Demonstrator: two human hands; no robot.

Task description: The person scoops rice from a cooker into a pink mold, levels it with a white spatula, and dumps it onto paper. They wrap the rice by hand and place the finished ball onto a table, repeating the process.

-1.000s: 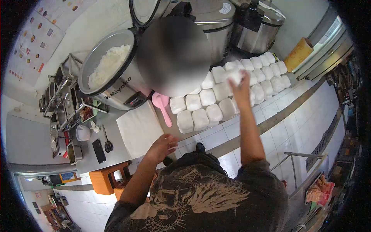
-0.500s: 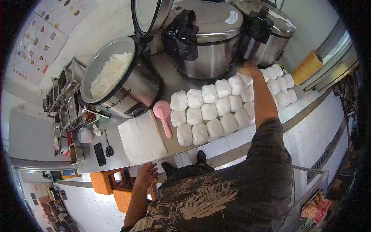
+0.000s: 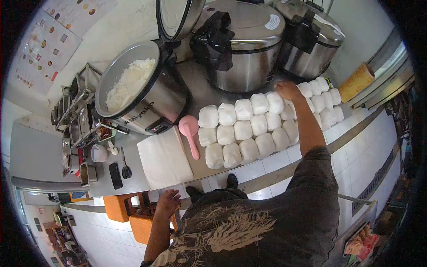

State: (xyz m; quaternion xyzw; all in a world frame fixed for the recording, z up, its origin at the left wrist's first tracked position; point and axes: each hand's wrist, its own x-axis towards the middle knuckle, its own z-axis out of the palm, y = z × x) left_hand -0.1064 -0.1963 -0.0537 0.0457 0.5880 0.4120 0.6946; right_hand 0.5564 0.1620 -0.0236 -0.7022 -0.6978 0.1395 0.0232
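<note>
My right hand (image 3: 289, 90) is stretched across the counter, fingers curled down over a bundle in the back row; the bundle itself is mostly hidden beneath it. White paper-wrapped bundles (image 3: 249, 150) stand close together in three rows around it. My left hand (image 3: 168, 202) hangs just off the counter's front edge, holding nothing, its fingers loosely bent and apart. Near it on the counter lies a stack of white paper sheets (image 3: 164, 158). Between the sheets and the bundles rests a pink rice scoop (image 3: 190, 133).
An uncovered rice cooker (image 3: 155, 107) holds white rice (image 3: 131, 84). Two large lidded cookers (image 3: 244, 66) (image 3: 309, 55) stand behind the bundles. Scissors (image 3: 126, 164), a phone (image 3: 115, 175) and metal containers (image 3: 83, 122) are at left. Orange stools (image 3: 142, 222) sit below the counter.
My right hand has shifted slightly nearer to me, from the back row's far edge onto the bundle's top. My left hand hangs almost as before. The view has moved a little.
</note>
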